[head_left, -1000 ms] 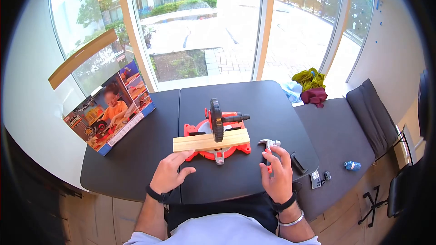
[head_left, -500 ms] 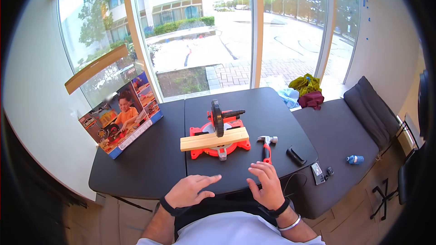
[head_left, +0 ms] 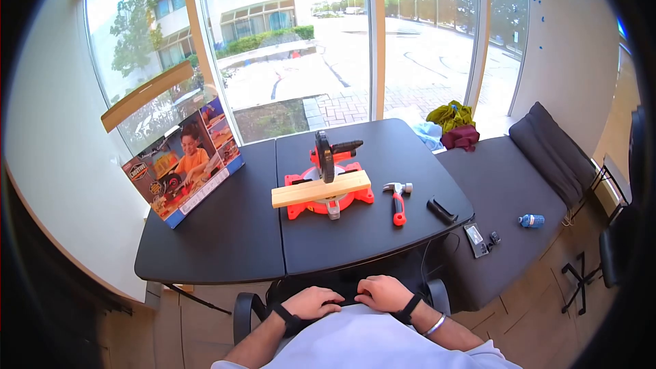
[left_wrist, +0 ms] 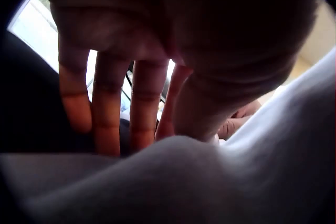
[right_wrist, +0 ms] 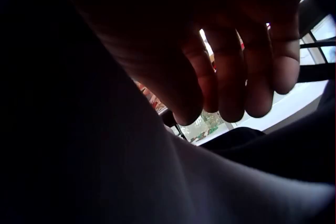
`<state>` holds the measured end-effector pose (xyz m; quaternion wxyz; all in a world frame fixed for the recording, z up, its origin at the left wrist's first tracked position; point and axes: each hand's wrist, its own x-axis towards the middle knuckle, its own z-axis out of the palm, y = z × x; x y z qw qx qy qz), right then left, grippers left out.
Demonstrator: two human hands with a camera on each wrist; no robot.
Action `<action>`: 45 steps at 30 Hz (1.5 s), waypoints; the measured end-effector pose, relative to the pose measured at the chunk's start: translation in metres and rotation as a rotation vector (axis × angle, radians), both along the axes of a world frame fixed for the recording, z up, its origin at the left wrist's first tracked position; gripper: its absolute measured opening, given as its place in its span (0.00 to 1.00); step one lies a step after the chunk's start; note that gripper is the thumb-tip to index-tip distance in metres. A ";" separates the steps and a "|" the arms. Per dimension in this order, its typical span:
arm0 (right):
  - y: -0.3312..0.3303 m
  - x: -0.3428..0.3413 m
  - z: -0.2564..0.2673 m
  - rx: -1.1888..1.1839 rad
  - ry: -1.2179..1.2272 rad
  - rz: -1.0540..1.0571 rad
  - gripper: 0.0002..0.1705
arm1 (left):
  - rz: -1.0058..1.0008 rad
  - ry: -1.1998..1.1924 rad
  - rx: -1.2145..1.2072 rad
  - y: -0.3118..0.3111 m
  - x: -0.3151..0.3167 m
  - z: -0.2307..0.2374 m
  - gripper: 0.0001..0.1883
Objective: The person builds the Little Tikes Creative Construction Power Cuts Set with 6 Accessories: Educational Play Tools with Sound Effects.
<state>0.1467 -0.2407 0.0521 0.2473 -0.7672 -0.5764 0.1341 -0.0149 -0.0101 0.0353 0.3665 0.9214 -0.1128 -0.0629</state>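
Both hands are drawn back to the lap by the white shirt, below the table edge; the left hand [head_left: 313, 303] and the right hand [head_left: 385, 293] lie close together, holding nothing. In the left wrist view the left hand's fingers [left_wrist: 107, 103] hang loosely down over the shirt. The right hand's fingers [right_wrist: 231, 87] look relaxed in the right wrist view. On the table, a wooden board [head_left: 294, 195] lies across a red toy miter saw [head_left: 325, 158] with a black blade. A hammer [head_left: 399, 206] with a red and black handle lies right of it.
The black table [head_left: 219, 246] carries a picture box [head_left: 184, 164] at left and a black object [head_left: 442, 211] near its right edge. A grey bench [head_left: 478, 184] at right holds clothes [head_left: 453, 119], a bottle [head_left: 531, 221] and small devices [head_left: 478, 240].
The left hand has left the board's near edge, and the right hand has withdrawn from the hammer. Both have come back to the lap and nearer each other; board, saw and hammer remain on the table.
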 end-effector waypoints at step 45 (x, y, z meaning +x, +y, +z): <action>0.020 0.027 -0.060 -0.118 0.235 0.019 0.21 | 0.156 0.327 -0.299 0.021 0.019 -0.044 0.25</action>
